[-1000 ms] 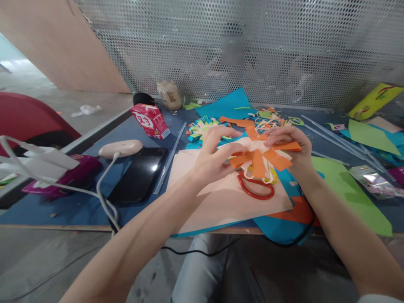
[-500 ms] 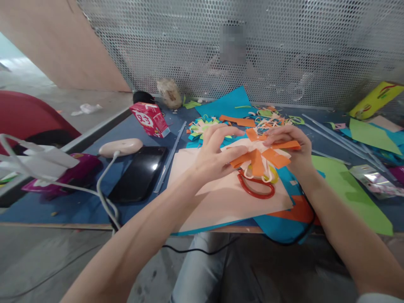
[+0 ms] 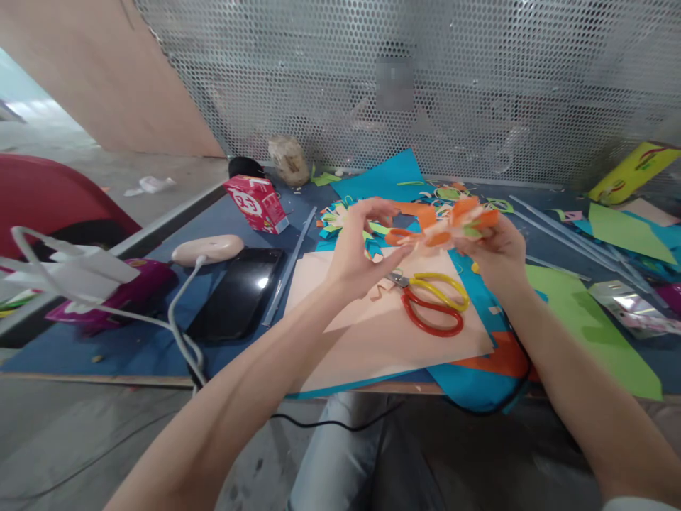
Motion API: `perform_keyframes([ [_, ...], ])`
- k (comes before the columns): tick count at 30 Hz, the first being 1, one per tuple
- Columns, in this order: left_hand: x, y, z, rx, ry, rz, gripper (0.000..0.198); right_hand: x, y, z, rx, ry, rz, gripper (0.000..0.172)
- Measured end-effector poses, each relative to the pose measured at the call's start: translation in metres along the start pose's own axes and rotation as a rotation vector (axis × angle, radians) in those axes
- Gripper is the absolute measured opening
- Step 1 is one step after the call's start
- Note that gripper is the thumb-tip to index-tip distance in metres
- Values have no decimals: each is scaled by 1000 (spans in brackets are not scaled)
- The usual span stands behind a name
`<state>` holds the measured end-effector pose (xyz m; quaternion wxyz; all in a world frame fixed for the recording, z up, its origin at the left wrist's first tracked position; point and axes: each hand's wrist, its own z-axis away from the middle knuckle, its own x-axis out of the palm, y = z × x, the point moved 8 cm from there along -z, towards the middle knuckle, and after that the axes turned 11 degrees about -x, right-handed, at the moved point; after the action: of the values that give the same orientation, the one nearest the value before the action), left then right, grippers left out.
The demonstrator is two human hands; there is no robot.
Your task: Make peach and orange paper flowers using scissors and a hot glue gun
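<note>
An orange and peach paper flower (image 3: 439, 233), with some green near its middle, is tilted and held up over the table. My right hand (image 3: 497, 248) grips it by its right side between thumb and fingers. On its left, my left hand (image 3: 357, 248) is open, thumb and fingers spread apart. The left thumb tip is close to the petals; whether it touches them I cannot tell. Below the flower, scissors (image 3: 433, 306) with red and yellow handles lie on a peach paper sheet (image 3: 340, 348). Small peach scraps (image 3: 379, 289) are beside the blades.
Behind my left hand sits a blue and green fringed paper flower (image 3: 335, 216). A black phone (image 3: 239, 294), a white corded device (image 3: 207, 250) and a red box (image 3: 257, 204) are on the left. Green paper (image 3: 590, 326) and clear sticks (image 3: 574, 234) lie to the right.
The paper flower has tipped and turned in my right hand, showing its side and some green. My left fingers have moved off its petals. The scissors beneath are now more exposed.
</note>
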<state>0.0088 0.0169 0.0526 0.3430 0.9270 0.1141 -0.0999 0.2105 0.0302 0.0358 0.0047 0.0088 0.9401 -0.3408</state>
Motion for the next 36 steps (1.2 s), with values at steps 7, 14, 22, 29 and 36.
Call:
perform_keyframes([
  [7, 12, -51, 1, -620, -14, 524, 46, -6, 12, 1, 188, 88, 50, 29],
  [14, 15, -70, 9, -875, 47, 716, 44, -4, 12, 1, 225, 75, 29, 33],
  [22, 16, -68, 10, -900, 45, 791, 49, -1, 12, 1, 231, 50, 78, 30],
  [29, 18, -65, 13, -989, 19, 775, 43, -2, 10, 2, 219, 61, 124, 27],
  [36, 17, -71, 11, -992, 62, 781, 32, -6, 13, 0, 202, 66, 117, 29],
])
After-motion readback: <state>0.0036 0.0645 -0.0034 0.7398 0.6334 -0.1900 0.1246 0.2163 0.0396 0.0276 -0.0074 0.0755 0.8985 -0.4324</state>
